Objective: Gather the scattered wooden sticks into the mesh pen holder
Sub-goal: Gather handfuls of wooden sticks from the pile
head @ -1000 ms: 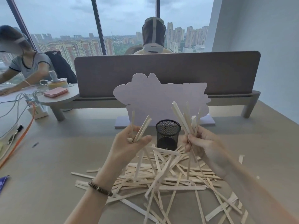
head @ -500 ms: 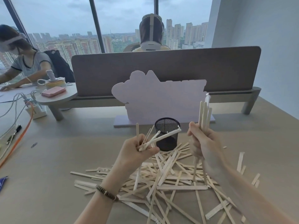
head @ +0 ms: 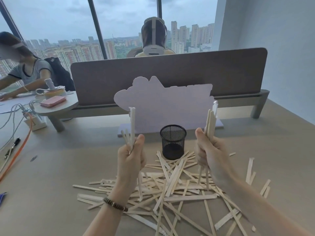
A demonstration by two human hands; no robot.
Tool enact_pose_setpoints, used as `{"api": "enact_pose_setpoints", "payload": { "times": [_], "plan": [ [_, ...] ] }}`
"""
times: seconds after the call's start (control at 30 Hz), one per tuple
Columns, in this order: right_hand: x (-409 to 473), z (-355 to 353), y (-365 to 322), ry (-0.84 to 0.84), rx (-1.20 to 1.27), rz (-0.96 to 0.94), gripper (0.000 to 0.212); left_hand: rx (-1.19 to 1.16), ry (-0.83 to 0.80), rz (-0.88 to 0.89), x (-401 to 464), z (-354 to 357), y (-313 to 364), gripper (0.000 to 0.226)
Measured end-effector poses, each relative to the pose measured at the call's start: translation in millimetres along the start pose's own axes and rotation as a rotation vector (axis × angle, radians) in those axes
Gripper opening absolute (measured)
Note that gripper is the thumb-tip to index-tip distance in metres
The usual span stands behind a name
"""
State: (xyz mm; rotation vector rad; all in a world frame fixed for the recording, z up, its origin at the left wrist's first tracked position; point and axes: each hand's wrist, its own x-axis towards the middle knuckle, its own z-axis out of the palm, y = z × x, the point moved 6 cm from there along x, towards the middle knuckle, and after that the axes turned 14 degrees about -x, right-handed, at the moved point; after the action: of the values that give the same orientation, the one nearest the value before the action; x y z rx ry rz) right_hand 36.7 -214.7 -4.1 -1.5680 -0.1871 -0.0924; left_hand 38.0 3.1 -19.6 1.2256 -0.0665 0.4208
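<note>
Mid-gather: our left hand (head: 130, 156) and right hand (head: 208, 153) each fist an upright bundle of wooden sticks (head: 170, 186), mesh pen holder (head: 173, 142) standing between them behind the pile on the desk (head: 59, 167); next, probably tip both bundles into it.

No writing, label, brand or number can be read anywhere in this view. The pale cut-out board (head: 163, 106) behind the mesh pen holder (head: 173, 142) is blank — its face carries no print.
</note>
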Motion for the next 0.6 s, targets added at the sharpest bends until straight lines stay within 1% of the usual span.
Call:
{"api": "enact_pose_setpoints", "payload": {
  "times": [0.07, 0.2, 0.3, 0.43, 0.5, 0.6],
  "plan": [
    [-1.0, 0.8, 0.3, 0.011, -0.060, -0.031, 0.055, -0.012, -0.012, 0.030, -0.1, 1.4, 4.5, 0.055],
    [-1.8, 4.3, 7.0, 0.011, -0.168, -0.082, 0.058, 0.009, -0.046, 0.075, -4.9, 2.0, 5.6, 0.043],
    [-2.3, 6.3, 15.7, -0.003, -0.187, -0.092, 0.054, 0.050, -0.080, 0.066, -9.7, 0.9, -1.7, 0.034],
    [-3.5, 11.1, 22.5, -0.031, -0.234, -0.091, 0.044, 0.105, -0.079, 0.054, -15.4, -3.1, -9.2, 0.026],
    [-4.4, 12.5, 25.9, -0.028, -0.247, -0.085, 0.044, 0.114, -0.100, 0.025, -17.8, -2.3, -14.4, 0.028],
    [-6.3, 16.1, 30.9, -0.042, -0.252, -0.077, 0.051, 0.142, -0.134, -0.011, -20.0, -1.0, -21.6, 0.044]
  ]
}}
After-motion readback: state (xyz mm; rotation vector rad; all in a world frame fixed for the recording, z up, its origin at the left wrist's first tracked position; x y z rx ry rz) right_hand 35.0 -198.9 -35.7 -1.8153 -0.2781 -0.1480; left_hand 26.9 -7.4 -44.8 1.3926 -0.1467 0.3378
